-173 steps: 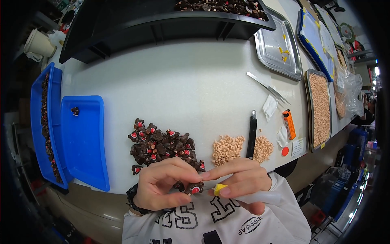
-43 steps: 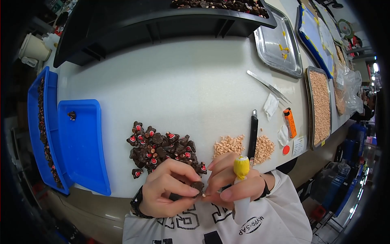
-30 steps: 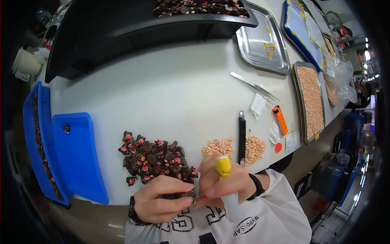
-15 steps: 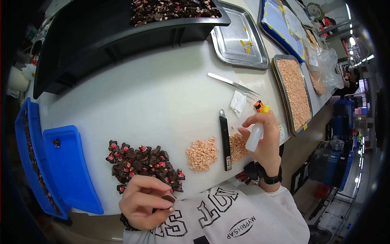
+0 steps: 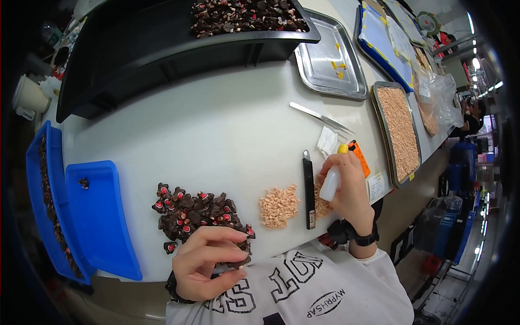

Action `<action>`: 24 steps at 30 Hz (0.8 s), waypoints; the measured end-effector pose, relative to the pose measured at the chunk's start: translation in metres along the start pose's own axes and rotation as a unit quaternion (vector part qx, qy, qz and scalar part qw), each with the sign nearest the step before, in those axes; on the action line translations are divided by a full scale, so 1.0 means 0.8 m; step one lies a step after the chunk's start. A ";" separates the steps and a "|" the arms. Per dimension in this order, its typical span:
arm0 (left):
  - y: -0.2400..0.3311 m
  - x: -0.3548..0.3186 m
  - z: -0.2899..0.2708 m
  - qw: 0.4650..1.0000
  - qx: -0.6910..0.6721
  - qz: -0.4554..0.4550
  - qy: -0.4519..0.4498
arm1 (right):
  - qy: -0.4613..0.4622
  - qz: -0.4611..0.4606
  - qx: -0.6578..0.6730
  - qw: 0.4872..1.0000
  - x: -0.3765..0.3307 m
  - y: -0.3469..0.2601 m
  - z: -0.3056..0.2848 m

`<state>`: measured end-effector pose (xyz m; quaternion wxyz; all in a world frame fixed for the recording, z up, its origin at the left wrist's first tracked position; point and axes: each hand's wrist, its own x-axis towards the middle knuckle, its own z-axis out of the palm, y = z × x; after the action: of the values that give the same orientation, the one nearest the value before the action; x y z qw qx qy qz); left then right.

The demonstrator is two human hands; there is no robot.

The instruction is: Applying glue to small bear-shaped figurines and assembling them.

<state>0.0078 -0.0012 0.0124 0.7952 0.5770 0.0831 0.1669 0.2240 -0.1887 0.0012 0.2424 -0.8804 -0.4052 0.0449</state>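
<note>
Near the front edge, my left hand [image 5: 208, 265] pinches a small dark brown piece [image 5: 238, 264] between thumb and fingertips, with a pale bit at its end. My right hand [image 5: 351, 192] is wrapped round a small white squeeze bottle [image 5: 329, 185] with a yellow cap, held tilted. Just beyond my left hand lies a heap of dark brown figures [image 5: 189, 214] with red and white spots. Between the hands are a pile of small pale pink pieces [image 5: 279, 207] and a black utility knife [image 5: 309, 189]. More pale pieces [image 5: 323, 208] lie partly hidden under my right hand.
Metal tweezers [image 5: 319, 116], a white tissue [image 5: 327, 140] and an orange box [image 5: 359, 158] lie beyond my right hand. Blue bins [image 5: 103, 216] stand left, a large black tray [image 5: 162, 70] at the back. A steel tray [image 5: 325, 81] and a tray of pale pieces [image 5: 398, 130] stand right.
The whole view has shifted slightly to the right. My right hand with the bottle has moved a little left over the table, uncovering more of the orange box. My left hand keeps its pinch.
</note>
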 end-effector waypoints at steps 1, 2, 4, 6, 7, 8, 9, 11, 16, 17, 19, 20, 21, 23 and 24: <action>0.001 0.000 0.001 1.000 0.001 0.002 0.001 | 0.004 -0.007 -0.002 1.000 0.000 0.000 0.000; 0.002 -0.001 0.001 1.000 0.001 0.003 0.001 | 0.009 -0.013 -0.005 1.000 0.000 0.000 0.000; 0.002 -0.005 -0.002 1.000 0.023 0.008 0.019 | 0.011 -0.016 0.012 1.000 0.000 -0.001 0.002; 0.003 -0.004 -0.002 1.000 0.013 0.016 0.021 | 0.014 -0.020 0.028 0.999 0.000 -0.001 0.002; 0.003 -0.004 -0.001 0.999 0.001 0.022 0.024 | 0.011 -0.030 0.021 0.999 0.000 0.000 0.003; 0.004 -0.005 0.002 0.999 0.001 0.023 0.024 | 0.009 -0.039 0.015 0.999 0.000 0.000 0.003; 0.006 -0.006 0.008 0.995 -0.078 -0.006 0.054 | 0.009 -0.040 0.015 0.999 0.001 0.000 0.003; 0.005 -0.007 0.010 0.984 -0.157 -0.035 0.082 | 0.009 -0.057 0.028 0.998 0.002 -0.002 0.003; -0.005 -0.010 -0.007 0.995 -0.096 0.007 0.019 | 0.028 0.087 0.414 0.906 -0.020 -0.027 -0.002; -0.003 -0.009 -0.005 0.995 -0.098 0.004 0.016 | 0.022 0.187 0.674 0.714 -0.027 -0.047 -0.014; -0.004 -0.009 -0.001 0.991 -0.131 0.003 0.017 | 0.066 -0.295 0.467 0.831 -0.002 -0.079 -0.001; -0.006 -0.009 -0.002 0.993 -0.117 0.019 0.005 | -0.029 -0.321 0.499 0.804 0.005 -0.085 0.008; -0.005 -0.009 -0.005 0.993 -0.112 0.017 0.007 | -0.123 -0.345 0.525 0.768 0.009 -0.092 0.018; -0.004 -0.006 -0.006 0.993 -0.115 -0.028 0.003 | -0.094 -0.278 0.566 0.770 0.009 -0.106 0.034; -0.001 -0.003 -0.004 0.991 -0.123 -0.045 0.005 | -0.094 -0.285 0.576 0.760 0.006 -0.104 0.039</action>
<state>0.0050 0.0005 0.0106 0.8663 0.4698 0.0920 0.1426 0.1609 -0.1266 0.0130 0.6662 -0.4103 -0.5556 0.2813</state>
